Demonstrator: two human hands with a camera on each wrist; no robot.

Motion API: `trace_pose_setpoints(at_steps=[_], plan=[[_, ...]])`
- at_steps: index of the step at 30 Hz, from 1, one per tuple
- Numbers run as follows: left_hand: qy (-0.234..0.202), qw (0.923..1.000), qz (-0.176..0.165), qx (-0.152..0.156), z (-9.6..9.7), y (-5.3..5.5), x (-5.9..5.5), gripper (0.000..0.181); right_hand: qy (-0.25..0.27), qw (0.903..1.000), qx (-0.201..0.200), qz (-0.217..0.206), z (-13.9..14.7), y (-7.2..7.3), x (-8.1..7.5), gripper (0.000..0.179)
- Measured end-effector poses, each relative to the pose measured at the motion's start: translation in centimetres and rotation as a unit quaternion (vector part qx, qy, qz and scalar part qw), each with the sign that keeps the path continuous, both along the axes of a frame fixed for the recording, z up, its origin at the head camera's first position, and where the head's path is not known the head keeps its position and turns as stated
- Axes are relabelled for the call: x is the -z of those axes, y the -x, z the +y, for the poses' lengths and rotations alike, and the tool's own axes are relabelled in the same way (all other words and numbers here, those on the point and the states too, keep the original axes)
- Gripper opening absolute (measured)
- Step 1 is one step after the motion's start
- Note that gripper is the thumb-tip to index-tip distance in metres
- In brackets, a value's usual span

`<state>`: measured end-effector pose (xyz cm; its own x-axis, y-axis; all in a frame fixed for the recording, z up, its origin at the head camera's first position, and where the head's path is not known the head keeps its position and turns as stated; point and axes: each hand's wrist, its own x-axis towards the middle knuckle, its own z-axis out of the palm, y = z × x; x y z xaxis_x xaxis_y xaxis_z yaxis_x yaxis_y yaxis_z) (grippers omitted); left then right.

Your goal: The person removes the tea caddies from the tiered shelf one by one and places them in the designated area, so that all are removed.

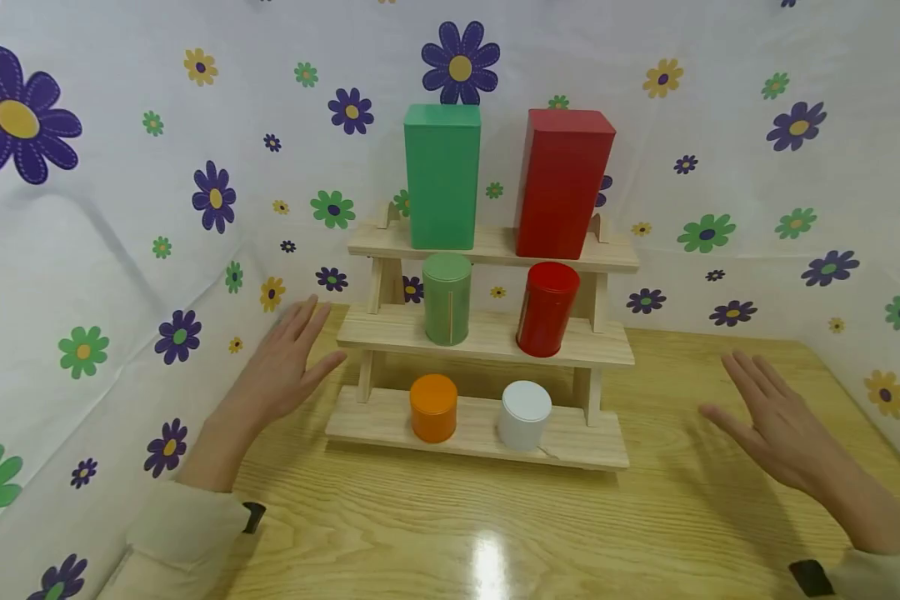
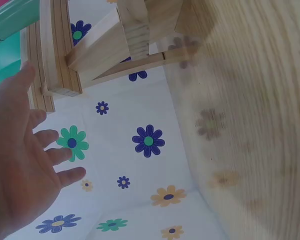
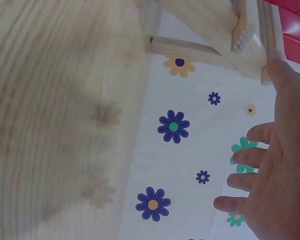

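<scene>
A three-tier wooden shelf stand [image 1: 487, 335] stands on the table. Its top tier bears a tall green box [image 1: 442, 179] and a tall red box [image 1: 562, 187]. On the middle step are a green canister [image 1: 447, 300] and a red canister [image 1: 547, 310], the red one looking tilted. The bottom step carries a small orange tin [image 1: 433, 408] and a small white tin [image 1: 525, 415]. My left hand [image 1: 281, 362] is beside the stand's left side with fingers extended, holding nothing. Apart from the stand on the right, my right hand [image 1: 783, 425] also has straight fingers and holds nothing.
A white cloth [image 1: 262, 108] printed with purple, green and yellow flowers hangs behind and along both sides. The wood-grain table [image 1: 390, 525] stretches in front of the stand and to its right.
</scene>
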<state>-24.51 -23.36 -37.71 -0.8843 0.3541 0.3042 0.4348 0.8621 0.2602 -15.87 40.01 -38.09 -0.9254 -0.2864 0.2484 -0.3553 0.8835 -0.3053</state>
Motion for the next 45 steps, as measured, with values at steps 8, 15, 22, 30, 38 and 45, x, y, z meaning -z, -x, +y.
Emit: trace_pose_setpoints(at_steps=[8,15,22,30,38,45], plan=[[-0.071,0.9961,-0.052,-0.008,1.2,1.1,-0.3,0.084,0.059,0.9982,-0.014,0.003,-1.5,1.2,-1.5,0.076],[-0.151,0.9861,-0.067,0.008,1.8,2.0,0.0,0.08,0.089,0.996,-0.007,-0.007,-2.8,2.4,-2.9,0.073],[-0.228,0.9707,-0.065,0.037,2.5,2.9,0.5,0.077,0.102,0.9948,-0.009,0.005,-4.2,3.7,-4.7,0.068],[-0.248,0.9637,-0.098,0.019,3.3,3.4,1.4,0.083,0.132,0.9911,-0.014,0.013,-6.2,5.7,-6.5,0.067],[-0.253,0.959,-0.128,0.004,4.0,3.4,2.0,0.088,0.159,0.9868,-0.01,0.03,-8.0,7.6,-8.4,0.069],[-0.263,0.9511,-0.161,0.004,4.2,3.3,2.0,0.091,0.203,0.9792,-0.006,0.004,-9.1,9.5,-10.1,0.069]])
